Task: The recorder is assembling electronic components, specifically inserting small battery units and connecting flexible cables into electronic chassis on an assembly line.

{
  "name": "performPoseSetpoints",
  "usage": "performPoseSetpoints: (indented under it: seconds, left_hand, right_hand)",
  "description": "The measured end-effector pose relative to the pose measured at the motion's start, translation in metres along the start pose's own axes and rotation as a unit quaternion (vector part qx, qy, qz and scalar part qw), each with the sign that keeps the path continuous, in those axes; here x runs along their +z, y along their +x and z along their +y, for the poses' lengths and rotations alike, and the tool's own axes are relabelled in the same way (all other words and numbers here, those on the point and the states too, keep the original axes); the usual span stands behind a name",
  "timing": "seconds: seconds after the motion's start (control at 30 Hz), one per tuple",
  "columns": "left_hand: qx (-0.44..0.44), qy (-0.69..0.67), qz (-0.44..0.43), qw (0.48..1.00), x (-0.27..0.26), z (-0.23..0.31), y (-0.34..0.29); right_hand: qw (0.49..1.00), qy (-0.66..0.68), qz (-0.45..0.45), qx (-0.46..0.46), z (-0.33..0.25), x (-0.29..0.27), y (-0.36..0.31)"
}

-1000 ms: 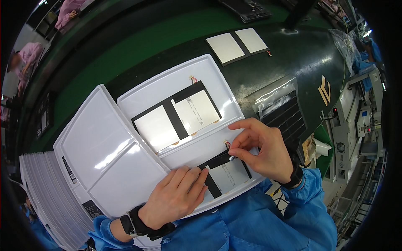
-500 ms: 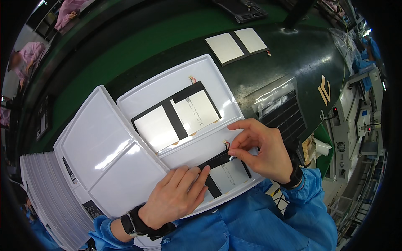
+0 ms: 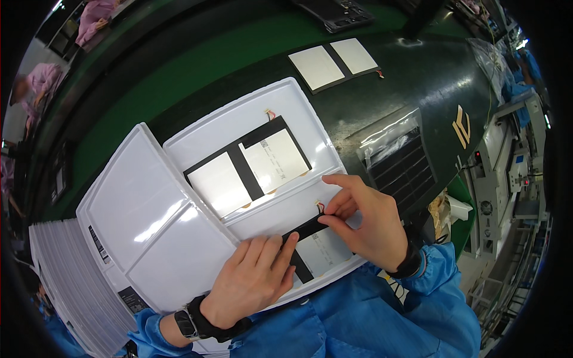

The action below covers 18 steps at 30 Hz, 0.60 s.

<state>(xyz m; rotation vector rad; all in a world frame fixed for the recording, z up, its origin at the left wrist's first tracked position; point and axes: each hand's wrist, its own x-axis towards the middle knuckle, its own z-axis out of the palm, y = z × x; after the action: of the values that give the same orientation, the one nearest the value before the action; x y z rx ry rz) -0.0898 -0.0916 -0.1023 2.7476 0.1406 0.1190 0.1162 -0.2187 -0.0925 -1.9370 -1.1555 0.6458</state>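
A flat battery pack (image 3: 327,250) with pale cells and a black border lies in the near compartment of a white plastic tray (image 3: 209,137). My left hand (image 3: 248,283) rests on the pack's left part, fingers stretched out, index fingertip on the black strip. At the strip's far right edge my right hand (image 3: 373,230) pinches with thumb and fingers, beside a short cable with red and black wires (image 3: 320,207). What lies between those fingertips is hidden. In the far compartment sits another battery pack (image 3: 276,161), its cable pointing away from me.
A tilted white tray (image 3: 137,197) and a stack of white trays (image 3: 74,280) stand at the left. Farther off on the dark green mat (image 3: 382,107) lie a third battery pack (image 3: 316,67) and a black device part (image 3: 340,13). Clear film (image 3: 388,140) lies at the right.
My right hand has shifted slightly left along the strip, its pinch now closer to the cable. The left hand stays in place. The whole view has moved slightly.
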Motion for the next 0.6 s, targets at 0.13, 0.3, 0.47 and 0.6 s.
performPoseSetpoints:
  seconds: [0.13,0.3,0.47,0.6]
  left_hand:
    - [0.001,0.027,-0.002,1.0,0.002,0.001,-0.001]
    - [-0.014,0.012,0.008,1.0,0.004,0.002,-0.002]
    - [-0.019,0.015,0.003,1.0,0.004,0.003,-0.002]
    - [-0.026,0.011,0.009,1.0,0.004,0.004,-0.002]
  right_hand:
    - [0.999,-0.018,0.023,-0.015,0.001,0.004,-0.002]
    - [0.999,-0.02,0.036,-0.028,0.003,0.007,-0.002]
    - [0.997,-0.037,0.048,-0.053,0.006,0.009,-0.002]
    - [0.995,-0.055,0.057,-0.061,0.005,0.013,-0.005]
